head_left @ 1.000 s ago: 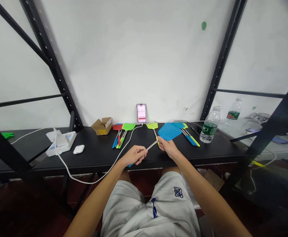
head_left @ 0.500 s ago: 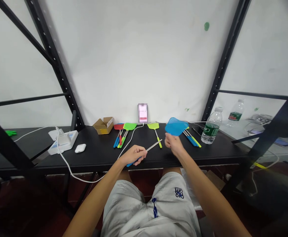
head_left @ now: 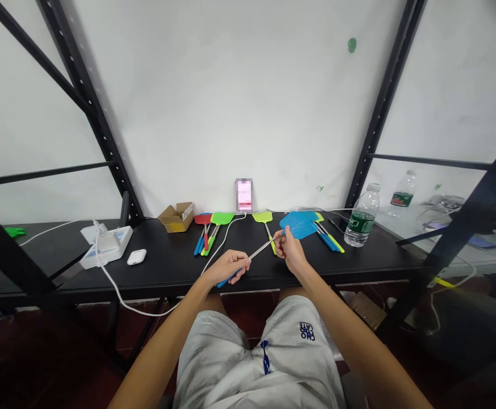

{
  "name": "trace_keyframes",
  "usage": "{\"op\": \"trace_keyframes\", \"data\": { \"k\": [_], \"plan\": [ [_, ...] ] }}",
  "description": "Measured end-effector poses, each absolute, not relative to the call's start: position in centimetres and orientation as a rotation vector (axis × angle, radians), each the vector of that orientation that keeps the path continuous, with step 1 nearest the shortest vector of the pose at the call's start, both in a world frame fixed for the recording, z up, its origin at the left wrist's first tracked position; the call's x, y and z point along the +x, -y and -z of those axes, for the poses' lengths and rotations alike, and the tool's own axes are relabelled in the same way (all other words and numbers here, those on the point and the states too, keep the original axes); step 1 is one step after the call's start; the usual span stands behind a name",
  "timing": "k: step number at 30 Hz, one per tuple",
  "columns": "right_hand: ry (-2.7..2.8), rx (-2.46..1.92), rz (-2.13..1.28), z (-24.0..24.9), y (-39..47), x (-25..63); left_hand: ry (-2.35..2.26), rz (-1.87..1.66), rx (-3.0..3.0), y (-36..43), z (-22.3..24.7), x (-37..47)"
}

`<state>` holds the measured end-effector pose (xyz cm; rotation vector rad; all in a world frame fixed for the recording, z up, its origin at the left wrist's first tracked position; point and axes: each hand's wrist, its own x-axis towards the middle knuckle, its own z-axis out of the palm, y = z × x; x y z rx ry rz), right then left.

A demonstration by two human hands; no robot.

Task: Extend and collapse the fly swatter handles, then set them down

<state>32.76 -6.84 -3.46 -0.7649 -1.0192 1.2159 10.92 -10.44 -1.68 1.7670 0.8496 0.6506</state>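
Observation:
My left hand (head_left: 230, 267) is closed around the blue grip of a metal rod (head_left: 261, 249), the handle of a fly swatter. My right hand (head_left: 290, 247) pinches the neck of a blue fly swatter head (head_left: 299, 224), held tilted above the table. The rod's far end reaches my right fingers, which hide whether it sits inside the neck. Behind my hands lies a yellow-green fly swatter (head_left: 263, 217). Green and red fly swatters (head_left: 214, 232) lie bunched to the left. Right of my right hand, more swatters with blue and yellow-green handles (head_left: 331, 238) lie partly under the blue head.
A phone (head_left: 244, 195) leans on the wall, its white cable crossing the black table (head_left: 171, 267). On the left are an open cardboard box (head_left: 176, 218), a white earphone case (head_left: 137, 257) and a power strip (head_left: 109, 247). A water bottle (head_left: 362, 216) stands at right.
My right hand has moved slightly left and down with the blue head, meeting the rod's end. Earlier a gap lay between them. My left hand has barely moved.

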Motion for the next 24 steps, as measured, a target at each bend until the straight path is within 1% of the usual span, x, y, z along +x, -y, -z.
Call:
{"op": "trace_keyframes", "data": {
  "k": [8,24],
  "plan": [
    [1.011,-0.696,-1.271,4.2,8.0,30.7,-0.821,-0.666,1.779,10.4,1.9,11.0],
    [0.914,-0.628,-1.313,4.3,8.1,30.4,-0.817,-0.659,1.806,10.1,2.2,11.3]
  ]
}}
